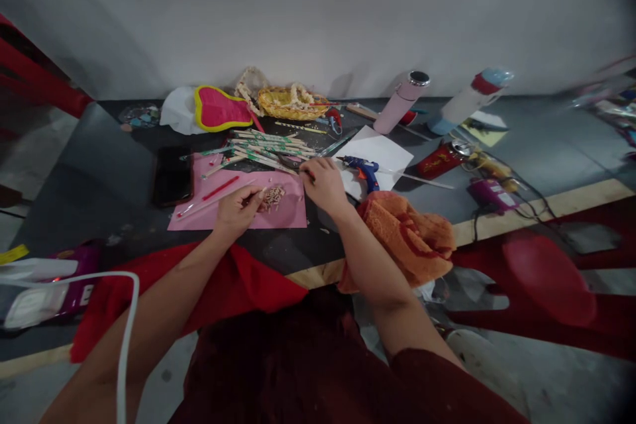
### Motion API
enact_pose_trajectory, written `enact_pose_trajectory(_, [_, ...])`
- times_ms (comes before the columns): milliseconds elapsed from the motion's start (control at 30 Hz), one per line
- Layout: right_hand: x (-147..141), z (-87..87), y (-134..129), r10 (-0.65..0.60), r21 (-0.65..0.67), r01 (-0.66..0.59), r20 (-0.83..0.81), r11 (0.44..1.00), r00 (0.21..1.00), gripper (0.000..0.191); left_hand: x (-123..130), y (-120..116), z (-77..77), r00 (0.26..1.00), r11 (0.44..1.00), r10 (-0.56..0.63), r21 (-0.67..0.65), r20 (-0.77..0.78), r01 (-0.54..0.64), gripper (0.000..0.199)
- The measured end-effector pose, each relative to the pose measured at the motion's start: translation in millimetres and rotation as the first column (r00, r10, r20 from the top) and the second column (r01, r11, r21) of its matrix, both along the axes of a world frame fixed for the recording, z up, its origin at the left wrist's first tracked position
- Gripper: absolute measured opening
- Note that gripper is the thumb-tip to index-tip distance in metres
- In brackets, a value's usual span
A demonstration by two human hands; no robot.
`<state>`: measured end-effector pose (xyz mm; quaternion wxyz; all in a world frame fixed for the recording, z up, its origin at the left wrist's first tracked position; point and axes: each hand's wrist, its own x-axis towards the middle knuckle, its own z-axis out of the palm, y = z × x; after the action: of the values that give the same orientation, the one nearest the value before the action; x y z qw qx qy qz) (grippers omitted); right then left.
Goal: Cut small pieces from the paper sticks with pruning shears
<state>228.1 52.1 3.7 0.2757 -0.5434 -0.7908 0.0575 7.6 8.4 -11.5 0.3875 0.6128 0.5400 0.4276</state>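
Observation:
My left hand (239,212) is closed in a pinch at the edge of a heap of small pale cut pieces (273,197). A tiny pale piece seems to show at its fingertips, too small to make out. The heap lies on a pink sheet (293,212). Fingers of my right hand (325,184) are curled round a dark-handled tool (289,162) that looks like pliers, its head pointing left. Just beyond lies a bundle of pale sticks with green printing (268,147). On the pink sheet, a red stick (221,188) rests left of my left hand.
A blue glue gun (365,169) sits on white paper (387,149), right of my right hand. An orange towel (410,232) lies by my right forearm. Behind stand a pink flask (401,105), a red can (442,158) and a wicker basket (291,103). A phone (173,175) lies left.

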Motion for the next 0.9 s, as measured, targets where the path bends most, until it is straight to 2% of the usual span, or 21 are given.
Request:
enact_pose_trajectory(67, [9.1,2.3,0.7,-0.142,-0.038,0.146,0.102,0.989,0.985,0.020,0.3,-0.1,1.4,0.999,0.999,0.034,-0.024,0.027,-0.033,0.029])
enact_pose_trajectory(100, [12.0,2.0,0.7,-0.168,-0.068,0.179,0.147,0.981,0.975,0.021,0.3,-0.1,2.1,0.997,0.998,0.056,-0.036,0.048,-0.054,0.031])
enact_pose_trajectory(200, [14.2,-3.1,0.4,-0.169,-0.123,0.201,0.230,0.972,0.958,0.023,-0.2,1.0,3.1,0.985,0.993,0.113,-0.055,0.129,-0.107,0.033])
enact_pose_trajectory(300, [12.3,-9.0,2.1,-0.153,-0.096,0.179,0.230,0.979,0.961,0.019,-0.7,3.1,3.1,0.966,0.989,0.142,-0.071,0.217,-0.129,0.031])
enact_pose_trajectory(467, [13.9,-11.0,8.8,-0.132,-0.050,0.136,0.074,0.989,0.988,0.016,-1.2,5.8,2.3,0.927,0.985,0.160,-0.115,0.338,-0.128,0.028])
enact_pose_trajectory(600, [16.9,-4.6,12.0,-0.162,-0.016,0.162,-0.229,0.987,0.960,0.019,-2.8,7.2,-1.9,0.915,0.989,0.143,-0.079,0.377,-0.122,0.030])
enact_pose_trajectory(667, [16.3,-0.2,11.8,-0.151,-0.075,0.131,-0.453,0.989,0.879,0.024,-3.7,7.8,-3.9,0.911,0.991,0.130,-0.065,0.393,-0.113,0.031])
enact_pose_trajectory(767, [11.9,6.0,8.6,-0.170,-0.267,-0.051,-0.740,0.962,0.651,0.035,-4.1,8.4,-4.6,0.907,0.992,0.125,-0.053,0.401,-0.113,0.030])
enact_pose_trajectory(833, [7.7,8.6,5.3,-0.210,-0.359,-0.189,-0.818,0.914,0.536,0.035,-4.0,8.5,-4.1,0.905,0.993,0.120,-0.045,0.408,-0.111,0.029])
enact_pose_trajectory(900, [3.7,9.6,1.7,-0.236,-0.406,-0.294,-0.847,0.865,0.477,0.030,-3.9,8.6,-3.8,0.901,0.992,0.122,-0.041,0.417,-0.115,0.029])
